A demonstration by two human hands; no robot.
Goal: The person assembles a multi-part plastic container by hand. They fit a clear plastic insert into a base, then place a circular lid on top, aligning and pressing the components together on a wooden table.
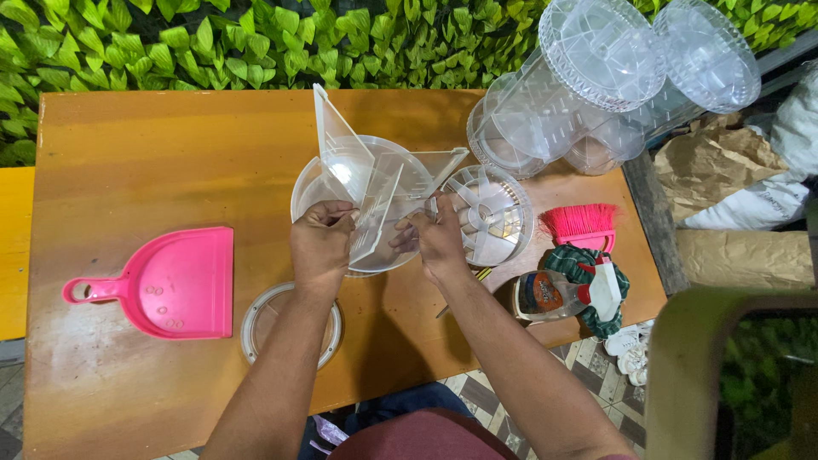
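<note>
left hand (322, 243) + right hand (439, 243) | grip clear plastic dividers (358, 183) | above round clear tray (307, 192)

There is one view only, worn on the person's head, looking steeply down from close above the orange table (153, 153), facing the leafy wall (170, 43) beyond its far edge.

Table (128, 170) looks like glossy varnished wood, the dividers (362, 183) and round tray (311, 192) in the middle are clear shiny plastic, dustpan (183, 281) at left is smooth pink plastic, and that rag (588, 268) on the right is green cloth.
</note>
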